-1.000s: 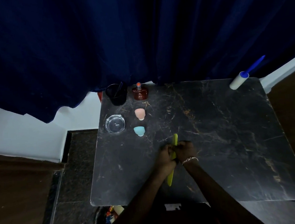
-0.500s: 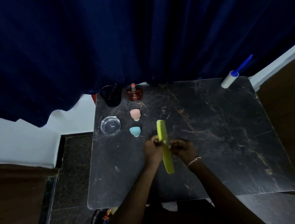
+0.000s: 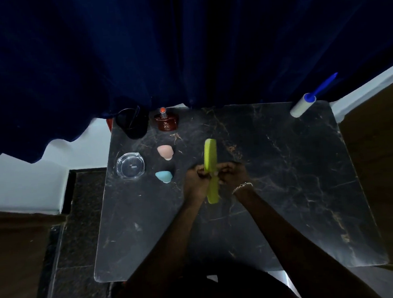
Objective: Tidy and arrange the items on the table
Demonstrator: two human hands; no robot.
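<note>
My left hand and right hand are both curled closed around the middle of the yellow-green comb, one on each side, over the centre of the black marble table. A bracelet sits on my right wrist. The comb is long and narrow, its far end pointing toward the curtain and its near end sticking out below my fists.

To the left I see a clear glass ashtray; I can't tell what the small mark inside it is. Behind it is a black cup with something thin leaning inside. Beside that is a brown bottle. A pink sponge and a blue sponge lie between bottle and hands.

A lint roller rests at the far right corner, at the edge. The right half of the tabletop is bare.
</note>
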